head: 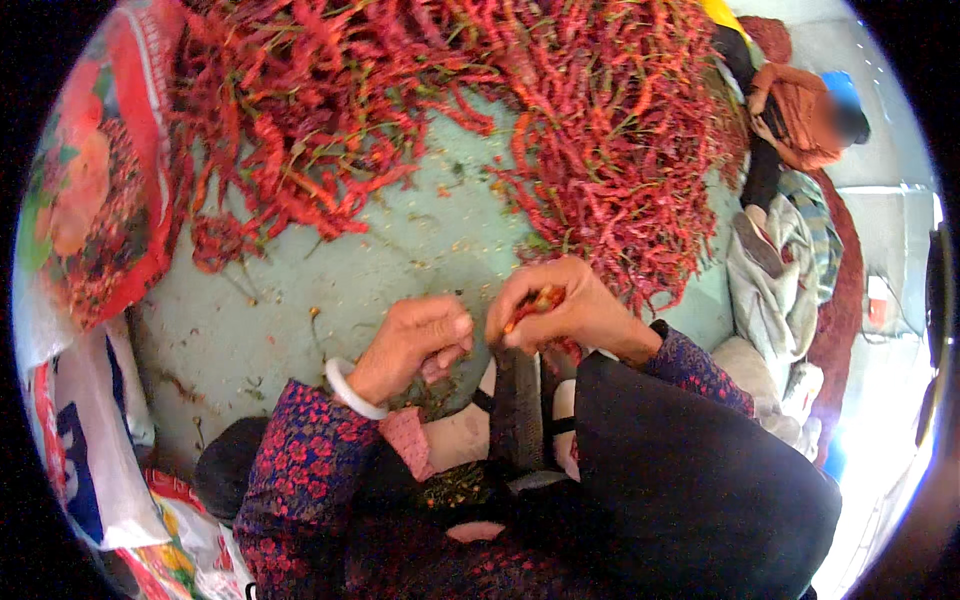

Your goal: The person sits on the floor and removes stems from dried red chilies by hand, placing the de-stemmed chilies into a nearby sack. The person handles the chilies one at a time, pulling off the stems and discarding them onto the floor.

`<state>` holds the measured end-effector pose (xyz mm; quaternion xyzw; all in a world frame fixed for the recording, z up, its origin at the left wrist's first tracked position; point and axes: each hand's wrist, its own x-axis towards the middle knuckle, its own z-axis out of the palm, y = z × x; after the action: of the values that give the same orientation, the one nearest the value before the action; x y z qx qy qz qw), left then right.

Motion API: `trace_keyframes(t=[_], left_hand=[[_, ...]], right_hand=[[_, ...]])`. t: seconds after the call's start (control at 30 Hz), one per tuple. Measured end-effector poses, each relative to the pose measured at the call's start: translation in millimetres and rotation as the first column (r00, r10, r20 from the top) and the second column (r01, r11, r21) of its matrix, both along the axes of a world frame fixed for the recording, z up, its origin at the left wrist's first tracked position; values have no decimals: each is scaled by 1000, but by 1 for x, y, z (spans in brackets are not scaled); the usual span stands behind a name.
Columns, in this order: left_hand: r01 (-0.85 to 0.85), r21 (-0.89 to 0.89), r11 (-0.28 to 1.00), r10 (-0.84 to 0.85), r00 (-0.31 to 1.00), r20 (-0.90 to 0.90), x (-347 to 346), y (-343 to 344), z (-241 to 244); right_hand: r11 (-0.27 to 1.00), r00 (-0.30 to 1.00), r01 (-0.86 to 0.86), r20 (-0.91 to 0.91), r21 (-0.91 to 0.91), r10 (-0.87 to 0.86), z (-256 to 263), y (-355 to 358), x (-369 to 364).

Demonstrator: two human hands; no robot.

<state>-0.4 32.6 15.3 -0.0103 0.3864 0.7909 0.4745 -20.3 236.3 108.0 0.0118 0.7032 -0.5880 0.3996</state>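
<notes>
My right hand (574, 304) is curled around a dried red chili pepper (541, 301), part of which is hidden by the fingers and palm. To its left, a short gap away, my left hand (424, 337) has its fingers folded in and the thumb against them. Nothing shows in the left hand, and a white bangle (354, 390) circles that wrist. Beyond both hands spreads a large heap of dried red chili peppers (622, 142), many with stems. It lies on a pale green floor (277, 330) strewn with loose stems and seeds.
Printed sacks (112, 180) stand along the left side. A seated person (799, 112) in an orange top is at the upper right, beyond the heap. A grey cloth (776, 270) lies at the right. My black-clad knee (690, 450) rises at the lower right.
</notes>
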Motion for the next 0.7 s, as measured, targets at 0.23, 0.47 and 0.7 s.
trace_keyframes(t=[0.23, 0.47, 0.7], left_hand=[[-474, -261, 841, -234, 118, -965, -1, 15, -30], [-525, -303, 795, -47, 445, -894, -1, 6, -27], [-508, -367, 779, -89, 490, -867, 0, 5, -24]], right_hand=[[840, 844, 514, -276, 172, -460, 17, 152, -35], [517, 946, 217, -309, 828, 97, -30, 168, 14], [530, 910, 353, -414, 771, -3, -100, 141, 23]])
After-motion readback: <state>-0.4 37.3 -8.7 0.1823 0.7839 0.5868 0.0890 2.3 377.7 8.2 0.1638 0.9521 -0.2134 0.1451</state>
